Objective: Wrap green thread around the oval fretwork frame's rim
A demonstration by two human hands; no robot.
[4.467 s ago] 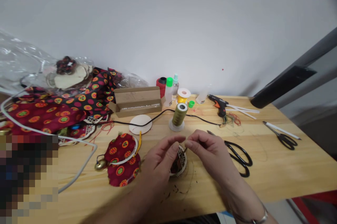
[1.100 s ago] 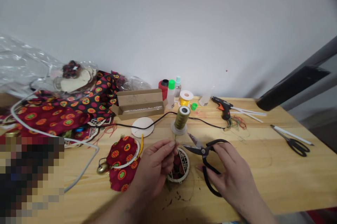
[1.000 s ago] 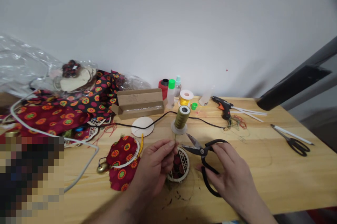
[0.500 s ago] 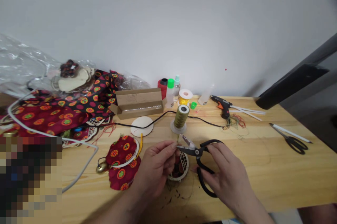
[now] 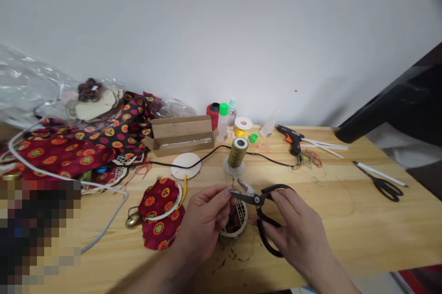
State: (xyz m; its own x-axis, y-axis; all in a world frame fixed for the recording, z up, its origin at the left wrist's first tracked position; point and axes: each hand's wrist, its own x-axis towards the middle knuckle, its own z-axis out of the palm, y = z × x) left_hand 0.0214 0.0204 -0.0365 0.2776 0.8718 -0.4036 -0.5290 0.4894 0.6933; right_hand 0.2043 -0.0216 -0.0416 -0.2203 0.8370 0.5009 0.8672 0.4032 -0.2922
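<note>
My right hand (image 5: 297, 225) grips black-handled scissors (image 5: 257, 199) by their loops, the blades parted and pointing left. At the blade tips, my left hand (image 5: 210, 216) is closed in a pinch on what looks like a thin olive thread (image 5: 233, 184); its end between the fingers is hidden. A round piece with a white lattice rim and dark fabric (image 5: 240, 220) lies beneath the blades, partly covered by my left hand. Just beyond the hands stands an olive thread spool (image 5: 238, 153). Left of my left hand are red flowered fabric pieces (image 5: 160, 199) with a brass bell (image 5: 133, 220).
Behind are an open cardboard box (image 5: 183, 140), a green-capped bottle (image 5: 223, 123), yellow cord spool (image 5: 241, 127) and glue gun (image 5: 292, 138). A black cable (image 5: 214, 150) crosses the table. More scissors (image 5: 386, 188) lie right; patterned fabric (image 5: 69, 149) is heaped left.
The scissors and my right hand have shifted very slightly to the left. My left hand keeps its pinch. A dark shape at the far right edge has come further into view.
</note>
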